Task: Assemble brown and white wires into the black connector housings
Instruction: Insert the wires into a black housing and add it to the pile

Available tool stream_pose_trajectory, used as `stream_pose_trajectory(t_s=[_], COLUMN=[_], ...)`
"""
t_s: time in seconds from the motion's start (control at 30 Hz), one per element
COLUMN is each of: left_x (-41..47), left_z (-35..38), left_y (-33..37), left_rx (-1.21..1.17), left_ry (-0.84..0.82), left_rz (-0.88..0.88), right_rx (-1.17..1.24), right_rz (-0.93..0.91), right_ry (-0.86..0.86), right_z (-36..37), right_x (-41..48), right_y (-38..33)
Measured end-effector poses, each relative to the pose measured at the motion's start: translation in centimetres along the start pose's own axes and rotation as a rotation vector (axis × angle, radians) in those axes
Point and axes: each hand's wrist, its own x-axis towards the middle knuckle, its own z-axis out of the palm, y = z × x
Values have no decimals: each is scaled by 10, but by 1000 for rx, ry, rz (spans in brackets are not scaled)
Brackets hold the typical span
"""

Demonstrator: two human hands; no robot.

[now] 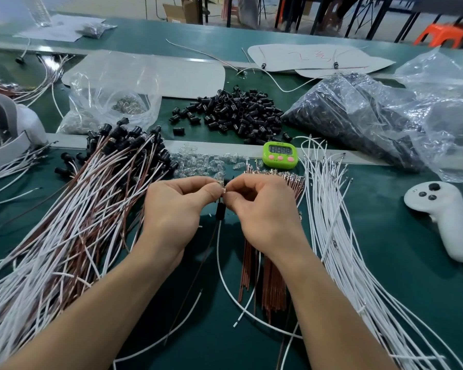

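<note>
My left hand (173,209) and my right hand (262,209) meet at the middle of the green table, fingertips pinching the metal wire ends and a small clear part above a black connector housing (220,210). A brown wire (198,268) and a white wire (222,273) hang down from that housing toward me. A pile of loose black housings (233,113) lies at the back centre. Finished brown and white wire assemblies (91,209) fan out on the left. Bare brown wires (267,279) lie under my right wrist, and bare white wires (337,236) lie to the right.
A green timer (280,154) stands behind my hands, with small clear bulbs (198,164) scattered left of it. A white controller (444,217) rests at the right. Plastic bags (358,113) of parts sit at the back, and another clear bag (112,94) at back left.
</note>
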Motion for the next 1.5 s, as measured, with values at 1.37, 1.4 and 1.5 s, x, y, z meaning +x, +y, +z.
stream_pose_trajectory(t_s=[1.37, 1.4, 1.5], left_x=[2, 3, 3], left_z=[-3, -3, -1], left_y=[-2, -3, -3], left_rx=[65, 69, 57], left_ry=[-20, -13, -2], left_rz=[-14, -17, -25], right_rx=[-206, -263, -485], right_rz=[25, 9, -55], right_ry=[187, 193, 108], right_z=[-7, -8, -7], right_x=[1, 1, 1], right_y=[-2, -2, -3])
